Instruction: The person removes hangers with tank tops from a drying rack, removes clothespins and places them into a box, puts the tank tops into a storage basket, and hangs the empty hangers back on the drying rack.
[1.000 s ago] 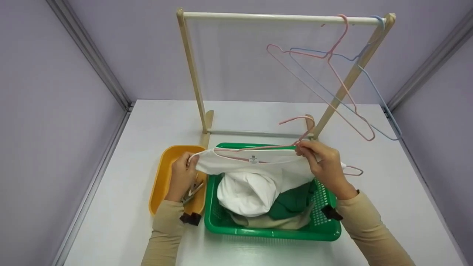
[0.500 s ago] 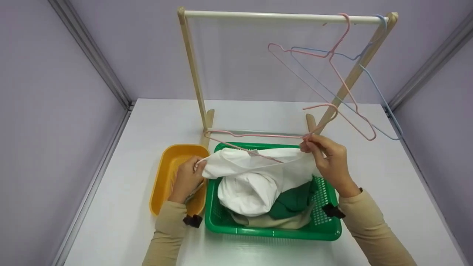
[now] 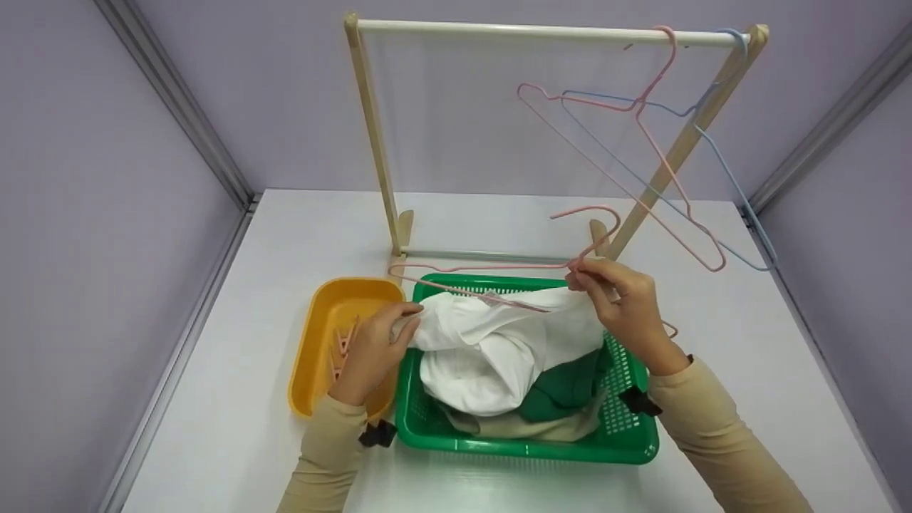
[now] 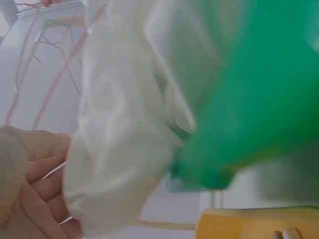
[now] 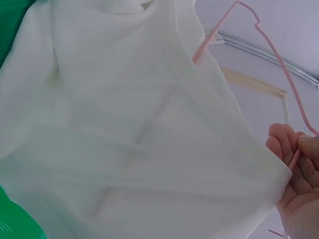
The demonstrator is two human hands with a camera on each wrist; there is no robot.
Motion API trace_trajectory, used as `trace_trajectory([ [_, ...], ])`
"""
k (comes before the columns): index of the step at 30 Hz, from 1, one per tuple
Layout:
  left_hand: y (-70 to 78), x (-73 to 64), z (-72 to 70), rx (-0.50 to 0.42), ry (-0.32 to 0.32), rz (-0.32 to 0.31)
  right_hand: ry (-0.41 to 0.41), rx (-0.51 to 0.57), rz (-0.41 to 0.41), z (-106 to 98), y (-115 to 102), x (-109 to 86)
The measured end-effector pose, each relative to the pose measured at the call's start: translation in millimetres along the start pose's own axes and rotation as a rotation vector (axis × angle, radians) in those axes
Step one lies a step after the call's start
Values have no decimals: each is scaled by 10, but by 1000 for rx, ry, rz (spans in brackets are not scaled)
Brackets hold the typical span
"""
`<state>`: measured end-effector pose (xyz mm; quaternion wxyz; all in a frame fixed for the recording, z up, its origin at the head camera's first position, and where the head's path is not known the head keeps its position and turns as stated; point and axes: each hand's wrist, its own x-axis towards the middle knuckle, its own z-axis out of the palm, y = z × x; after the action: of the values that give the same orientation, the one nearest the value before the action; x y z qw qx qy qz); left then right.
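Note:
A white shirt (image 3: 499, 317) hangs partly over the green basket (image 3: 527, 449), its lower part bunched inside. My right hand (image 3: 621, 310) pinches a pink hanger (image 3: 491, 268) at its neck, together with the shirt's collar edge. In the right wrist view, the hanger (image 5: 286, 69) has one arm free outside the collar, while a faint line shows through the cloth (image 5: 149, 124). My left hand (image 3: 374, 349) is at the shirt's left end, thumb and index finger apart. In the left wrist view, its fingers (image 4: 47, 194) lie beside the white cloth (image 4: 119, 119), partly hidden.
Behind the basket stands a wooden rack with a white rail (image 3: 499, 29). Another pink hanger (image 3: 655, 153) and a blue hanger (image 3: 727, 171) hang at its right end. An orange tray (image 3: 306, 356) with clothespins (image 3: 344, 342) is on the left. Green and beige clothes (image 3: 559, 395) fill the basket.
The hanger's left arm has come out of the collar and lies above the shirt. My left hand has moved right and its grip has loosened. The right hand shifted right, then back left.

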<state>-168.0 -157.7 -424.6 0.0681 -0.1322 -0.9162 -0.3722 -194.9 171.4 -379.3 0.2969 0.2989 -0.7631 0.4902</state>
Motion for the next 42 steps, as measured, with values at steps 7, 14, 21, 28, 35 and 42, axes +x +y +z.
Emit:
trace_trajectory([
  [7, 212, -18, -45, -20, -2, 137, -34, -27, 19, -21, -13, 24],
  [14, 396, 1, 67, -90, -110, 246, -109, -70, 32, -40, -66, 95],
  [21, 538, 64, 234, -176, -242, 309, -186, -53, 94, -52, -124, 171],
  [28, 617, 80, 335, -205, -286, 297, -193, -23, 86, -17, -209, 290],
  [35, 545, 55, 313, -121, -204, 282, -160, 52, 58, 42, -287, 359],
  [42, 396, 18, 258, 4, -92, 281, -109, 132, 35, 60, -334, 386],
])
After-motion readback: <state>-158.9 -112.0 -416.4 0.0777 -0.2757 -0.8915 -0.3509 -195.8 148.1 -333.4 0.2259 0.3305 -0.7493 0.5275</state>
